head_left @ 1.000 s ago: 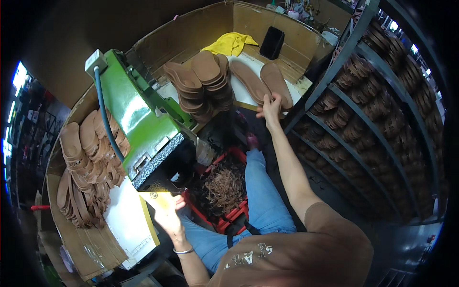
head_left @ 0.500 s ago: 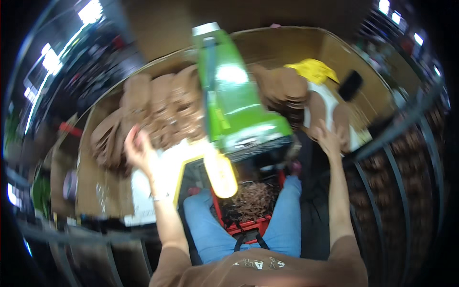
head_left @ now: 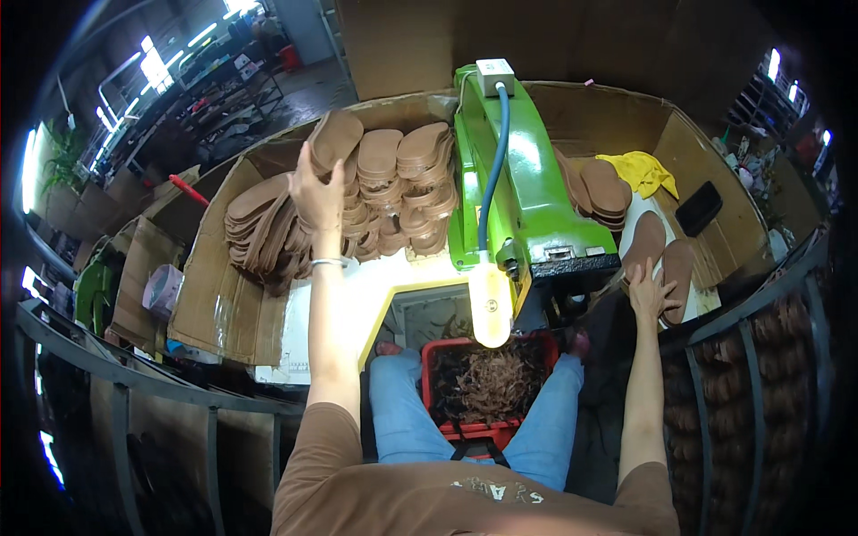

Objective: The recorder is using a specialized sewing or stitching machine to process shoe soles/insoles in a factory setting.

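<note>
My left hand (head_left: 318,198) reaches to the stacked brown shoe soles on the left. Its thumb and fingers close around the near end of the top shoe sole (head_left: 338,138), which leans up above its neighbours. My right hand (head_left: 649,291) lies with fingers spread at the near ends of two brown soles, the left one (head_left: 645,241) and the right one (head_left: 678,272), side by side on a white surface. Between my hands stands a green machine (head_left: 536,179) with a blue cable and a lit yellow-white lamp (head_left: 490,308).
Cardboard walls (head_left: 214,295) surround the work surface. A yellow cloth (head_left: 639,173) and a black phone-like slab (head_left: 698,208) lie at the right. Between my legs sits a red bin (head_left: 431,375) of brown scraps. Metal rails (head_left: 161,384) flank me.
My left hand has moved up and forward onto the top sole of a stack. My right hand stays by the two soles, its fingers now more spread. The view has shifted.
</note>
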`<state>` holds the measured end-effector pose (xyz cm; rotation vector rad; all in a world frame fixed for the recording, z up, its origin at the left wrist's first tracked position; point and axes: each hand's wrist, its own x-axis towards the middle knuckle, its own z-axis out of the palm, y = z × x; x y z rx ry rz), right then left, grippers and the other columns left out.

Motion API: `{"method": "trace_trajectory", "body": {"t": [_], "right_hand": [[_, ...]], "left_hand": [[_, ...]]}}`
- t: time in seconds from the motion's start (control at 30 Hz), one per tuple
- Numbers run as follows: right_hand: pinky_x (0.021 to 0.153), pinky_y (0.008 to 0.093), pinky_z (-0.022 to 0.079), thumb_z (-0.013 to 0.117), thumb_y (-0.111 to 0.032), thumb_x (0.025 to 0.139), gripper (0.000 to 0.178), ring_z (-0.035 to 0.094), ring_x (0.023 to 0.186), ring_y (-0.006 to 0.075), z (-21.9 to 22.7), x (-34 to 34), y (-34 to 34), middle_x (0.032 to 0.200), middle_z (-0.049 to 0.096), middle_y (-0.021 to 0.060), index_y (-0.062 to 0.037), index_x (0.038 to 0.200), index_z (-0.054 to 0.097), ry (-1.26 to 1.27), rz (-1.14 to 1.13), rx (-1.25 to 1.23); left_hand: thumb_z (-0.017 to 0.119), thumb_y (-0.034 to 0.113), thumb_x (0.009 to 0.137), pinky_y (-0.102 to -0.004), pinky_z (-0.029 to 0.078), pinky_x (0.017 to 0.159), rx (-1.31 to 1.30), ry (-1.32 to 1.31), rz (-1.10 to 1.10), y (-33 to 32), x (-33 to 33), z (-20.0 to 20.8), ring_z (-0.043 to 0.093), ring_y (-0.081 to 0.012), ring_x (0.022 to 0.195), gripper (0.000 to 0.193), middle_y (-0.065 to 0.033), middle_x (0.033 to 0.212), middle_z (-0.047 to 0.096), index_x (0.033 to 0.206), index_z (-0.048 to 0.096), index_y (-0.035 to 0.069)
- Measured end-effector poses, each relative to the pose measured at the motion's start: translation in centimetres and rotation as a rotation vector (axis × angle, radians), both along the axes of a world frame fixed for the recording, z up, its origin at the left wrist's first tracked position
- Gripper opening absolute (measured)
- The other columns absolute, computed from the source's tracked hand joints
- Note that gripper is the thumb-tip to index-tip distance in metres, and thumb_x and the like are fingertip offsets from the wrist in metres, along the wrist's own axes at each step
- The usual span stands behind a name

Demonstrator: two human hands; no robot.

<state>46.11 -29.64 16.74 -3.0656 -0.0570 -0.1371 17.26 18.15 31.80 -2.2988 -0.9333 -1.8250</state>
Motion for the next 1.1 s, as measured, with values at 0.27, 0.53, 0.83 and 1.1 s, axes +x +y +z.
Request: {"method": "trace_trajectory", "body": {"t": [0.27, 0.53, 0.83, 1.1], "right_hand": [[0.098, 0.0456, 0.034, 0.061, -0.025, 0.084, 0.049, 0.042, 0.120, 0.0343, -5.3, -9.1, -2.2, 0.125, 0.048, 0.0185, -0.0038, 0.127, 0.048, -0.189, 0.499, 0.673], [0.094, 0.0355, 0.041, 0.080, -0.013, 0.066, 0.081, 0.047, 0.117, 0.0218, -5.8, -29.2, 2.4, 0.131, 0.045, 0.0147, -0.0022, 0.134, 0.037, 1.035, 0.616, 1.500], [0.092, 0.0328, 0.044, 0.068, 0.003, 0.074, 0.060, 0.051, 0.110, 0.0196, -7.4, -33.9, -2.2, 0.120, 0.051, 0.0097, -0.0005, 0.127, 0.040, 1.341, 0.155, 1.775], [0.091, 0.0333, 0.044, 0.067, 0.002, 0.070, 0.059, 0.053, 0.107, 0.0204, -6.7, -32.7, -8.5, 0.116, 0.053, 0.0108, 0.0011, 0.124, 0.042, 0.947, 0.067, 1.875]], "left_hand": [[0.057, -0.005, 0.077, -0.0347, 0.048, 0.086, -0.085, -0.719, -0.319, -14.5, -12.2, 0.3, 0.058, -0.0248, 0.094, 0.056, -0.0152, 0.108, 0.057, 0.129, 0.037, -0.001], [0.071, -0.004, 0.071, -0.0294, 0.049, 0.083, -1.323, -0.628, -0.992, -29.8, -7.4, -10.4, 0.057, -0.0185, 0.095, 0.066, -0.0138, 0.114, 0.053, 0.128, 0.038, -0.004], [0.066, 0.021, 0.083, -0.0223, 0.047, 0.067, -1.428, 0.391, -1.065, -31.9, -1.8, -10.4, 0.057, -0.0059, 0.073, 0.028, -0.0054, 0.082, 0.067, 0.100, 0.065, -0.002], [0.065, 0.008, 0.083, -0.0219, 0.048, 0.072, -1.443, -0.048, -1.099, -32.3, -3.7, -11.3, 0.059, -0.0089, 0.078, 0.028, -0.0076, 0.092, 0.066, 0.107, 0.061, -0.006]]}}
